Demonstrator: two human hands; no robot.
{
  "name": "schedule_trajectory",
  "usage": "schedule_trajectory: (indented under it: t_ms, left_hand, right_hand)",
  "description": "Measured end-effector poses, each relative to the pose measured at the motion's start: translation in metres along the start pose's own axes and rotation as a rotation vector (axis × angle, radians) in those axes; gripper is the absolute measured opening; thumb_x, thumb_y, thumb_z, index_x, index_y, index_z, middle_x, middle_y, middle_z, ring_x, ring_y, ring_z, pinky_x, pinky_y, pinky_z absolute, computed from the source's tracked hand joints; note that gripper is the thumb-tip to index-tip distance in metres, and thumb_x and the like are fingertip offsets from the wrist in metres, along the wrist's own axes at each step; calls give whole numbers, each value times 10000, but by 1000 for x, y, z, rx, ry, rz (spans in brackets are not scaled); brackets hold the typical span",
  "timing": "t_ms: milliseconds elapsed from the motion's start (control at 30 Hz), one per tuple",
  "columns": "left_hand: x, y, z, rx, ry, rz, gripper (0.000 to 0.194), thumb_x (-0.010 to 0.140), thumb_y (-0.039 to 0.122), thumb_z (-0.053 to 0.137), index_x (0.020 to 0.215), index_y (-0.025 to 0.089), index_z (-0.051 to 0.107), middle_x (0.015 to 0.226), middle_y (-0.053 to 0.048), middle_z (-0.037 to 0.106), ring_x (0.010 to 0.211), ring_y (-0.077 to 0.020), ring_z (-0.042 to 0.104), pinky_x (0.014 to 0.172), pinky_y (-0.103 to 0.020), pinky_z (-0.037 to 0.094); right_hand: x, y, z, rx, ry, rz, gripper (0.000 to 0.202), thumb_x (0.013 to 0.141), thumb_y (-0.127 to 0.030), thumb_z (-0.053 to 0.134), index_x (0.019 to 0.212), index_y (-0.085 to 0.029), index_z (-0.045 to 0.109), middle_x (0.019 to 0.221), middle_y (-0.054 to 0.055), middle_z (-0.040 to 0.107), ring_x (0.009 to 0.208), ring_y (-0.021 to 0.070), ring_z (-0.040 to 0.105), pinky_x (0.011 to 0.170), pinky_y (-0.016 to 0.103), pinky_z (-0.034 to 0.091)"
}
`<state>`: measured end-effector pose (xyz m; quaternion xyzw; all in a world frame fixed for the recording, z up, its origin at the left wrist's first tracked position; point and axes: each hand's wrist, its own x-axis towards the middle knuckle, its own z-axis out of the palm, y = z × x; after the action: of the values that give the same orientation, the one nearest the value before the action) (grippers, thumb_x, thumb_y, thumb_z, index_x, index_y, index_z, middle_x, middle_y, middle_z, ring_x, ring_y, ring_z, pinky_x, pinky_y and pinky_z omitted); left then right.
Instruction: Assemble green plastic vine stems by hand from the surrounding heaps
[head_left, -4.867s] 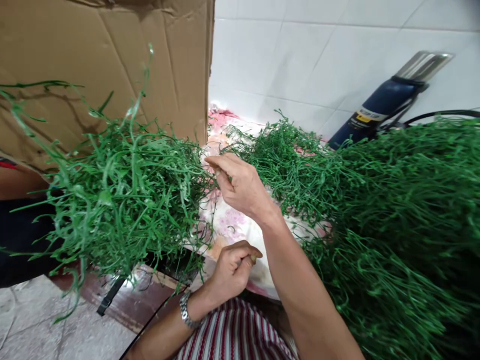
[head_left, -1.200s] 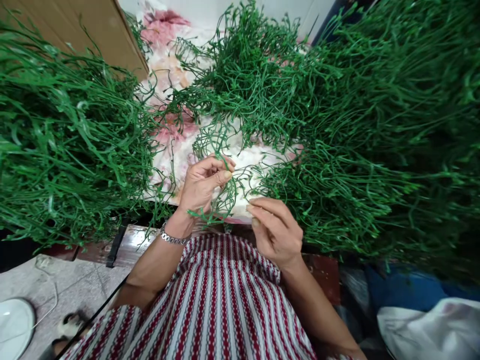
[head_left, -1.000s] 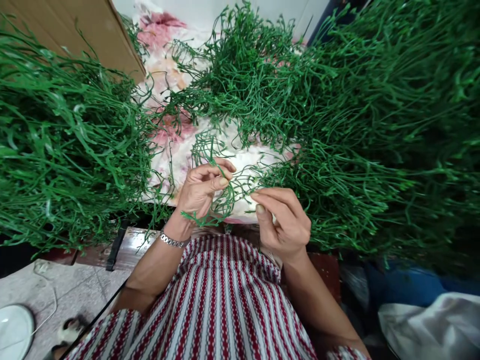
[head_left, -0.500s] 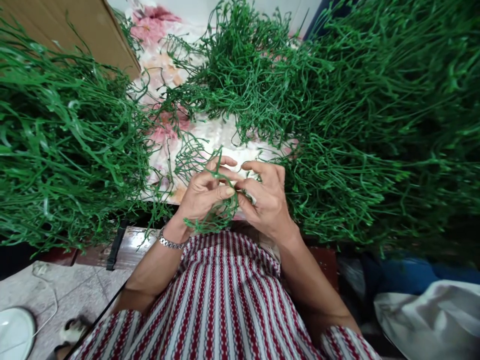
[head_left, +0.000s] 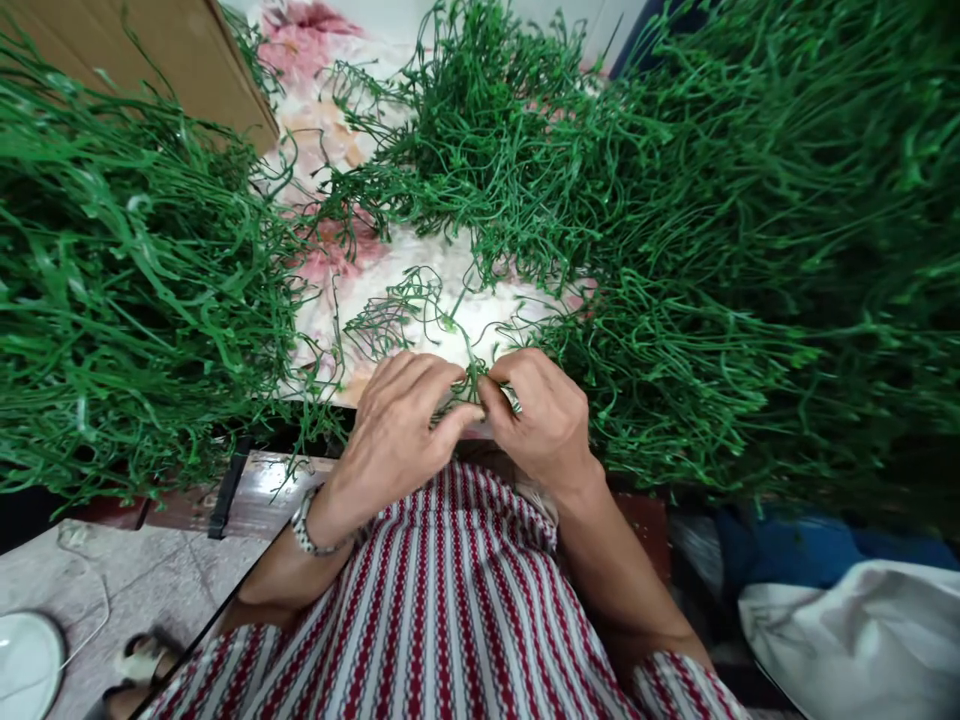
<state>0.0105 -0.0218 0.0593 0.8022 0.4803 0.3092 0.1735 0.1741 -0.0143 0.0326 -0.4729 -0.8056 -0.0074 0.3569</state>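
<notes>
Green branching plastic-looking stems (head_left: 471,352) rise between my two hands, in front of the striped clothing. My left hand (head_left: 411,405), with a metal watch or bracelet at its wrist, curls over them, thumb and fingers closed on the stems. Close beside it, my right hand (head_left: 534,408) pinches the same stems between thumb and forefinger. The lower part of the stems is hidden by my fingers. Just beyond my hands, loose stems (head_left: 382,318) lie on the flowered table cover (head_left: 442,262).
Large heaps of green stems stand at the left (head_left: 135,300) and the right (head_left: 697,260), with another pile (head_left: 495,150) at the back. A cardboard box (head_left: 172,60) is at the back left. White cloth (head_left: 862,630) lies at the lower right.
My left hand has turned back-up and come over the stems. The stems' tips now point away from me, and my right hand has dropped slightly with its fingers more curled.
</notes>
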Motion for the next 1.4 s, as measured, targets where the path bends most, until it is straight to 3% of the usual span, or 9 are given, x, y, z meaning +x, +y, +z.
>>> schedule_trajectory:
  t_ms: [167, 400, 500, 633, 767, 900, 1033, 1200, 1400]
  left_hand:
    - [1, -9, 17, -225, 84, -128, 122, 779, 98, 476, 816, 159, 575, 796, -27, 614, 782, -142, 565, 747, -273, 441]
    - [-3, -14, 27, -736, 86, -361, 81, 760, 123, 503, 801, 174, 551, 695, 23, 497, 592, -86, 426, 538, -198, 343]
    - [-3, -13, 28, -782, 64, -323, 12, 765, 175, 548, 763, 169, 558, 686, 19, 491, 616, -95, 431, 567, -210, 349]
    - [-4, -17, 30, -840, 177, -245, 69, 767, 234, 593, 749, 168, 606, 683, 6, 518, 650, -108, 463, 585, -221, 359]
    - [-7, -22, 31, -835, 262, -244, 44, 741, 214, 629, 763, 177, 637, 680, 6, 550, 656, -106, 484, 581, -213, 365]
    - [-9, -22, 32, -795, 261, -242, 49, 727, 208, 643, 768, 182, 639, 652, 15, 538, 624, -100, 477, 556, -211, 355]
    - [-7, -19, 32, -765, 255, -154, 17, 729, 181, 629, 745, 179, 622, 656, 9, 519, 633, -107, 459, 565, -227, 352]
    - [-6, -19, 28, -715, 220, -76, 29, 715, 167, 626, 735, 176, 607, 695, -5, 516, 683, -124, 478, 587, -236, 373]
    - [-9, -19, 22, -764, 25, -185, 87, 736, 229, 625, 798, 171, 606, 754, -17, 569, 674, -121, 508, 587, -226, 394]
  right_hand:
    - [-4, -2, 2, 122, 38, -40, 55, 808, -147, 537, 799, -177, 491, 733, 41, 591, 741, 147, 559, 685, 279, 490]
    - [-12, -5, 5, 345, 191, 6, 165, 753, -80, 588, 853, -192, 519, 790, 32, 617, 769, 140, 599, 661, 268, 512]
    - [-15, -6, 7, 397, 172, -7, 180, 747, -68, 589, 863, -194, 535, 840, 44, 624, 798, 148, 605, 671, 283, 516]
    - [-13, -8, 3, 512, 115, 14, 165, 752, -100, 607, 890, -182, 571, 895, 64, 623, 838, 156, 598, 715, 301, 510]
    - [-8, -5, -10, 774, -54, 185, 171, 843, -307, 524, 915, -172, 600, 901, 72, 624, 867, 177, 598, 775, 342, 495]
    - [-4, -1, -17, 859, -38, 351, 256, 874, -379, 457, 917, -172, 600, 882, 68, 614, 850, 176, 594, 761, 335, 492]
    - [-1, -2, -12, 727, -146, 254, 153, 791, -261, 606, 916, -173, 608, 877, 44, 610, 843, 154, 578, 762, 307, 479]
    - [-3, -3, -8, 628, -113, 158, 104, 774, -179, 609, 876, -161, 601, 833, 40, 605, 802, 144, 574, 736, 304, 477]
    - [-1, -1, -13, 555, -159, 52, 92, 814, -184, 540, 900, -171, 570, 833, 47, 594, 796, 151, 565, 724, 312, 476]
